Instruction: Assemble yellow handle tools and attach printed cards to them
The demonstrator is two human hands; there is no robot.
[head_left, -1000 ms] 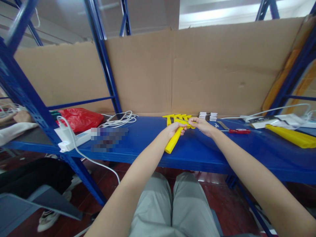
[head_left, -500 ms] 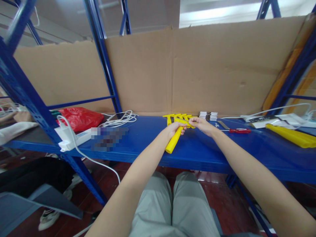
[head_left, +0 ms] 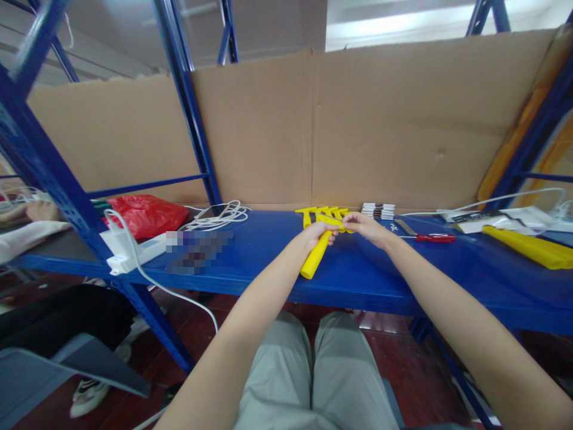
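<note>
My left hand (head_left: pixel 319 234) is wrapped round a yellow plastic tool with a tube-like handle (head_left: pixel 314 260), whose near end slants down toward the table edge. The tool's far end lies between my two hands, partly hidden by fingers. My right hand (head_left: pixel 360 226) is closed in a pinch at that far end; whatever its fingertips hold is too small to make out. Just behind my hands, several yellow T-shaped pieces (head_left: pixel 307 215) lie in a row on the blue table (head_left: pixel 268 251).
Small white stacked pieces (head_left: pixel 378 211) and a red-handled screwdriver (head_left: pixel 434 237) lie to the right, with yellow handles (head_left: pixel 530 246) farther out. At left are a red plastic bag (head_left: pixel 145 216), a white power strip (head_left: pixel 138 252) and coiled white cable (head_left: pixel 221 215). A co-worker's hand (head_left: pixel 42 210) shows far left.
My left hand keeps its hold on the yellow tool almost unmoved. The fingers of my right hand have shifted very slightly at the tool's far end.
</note>
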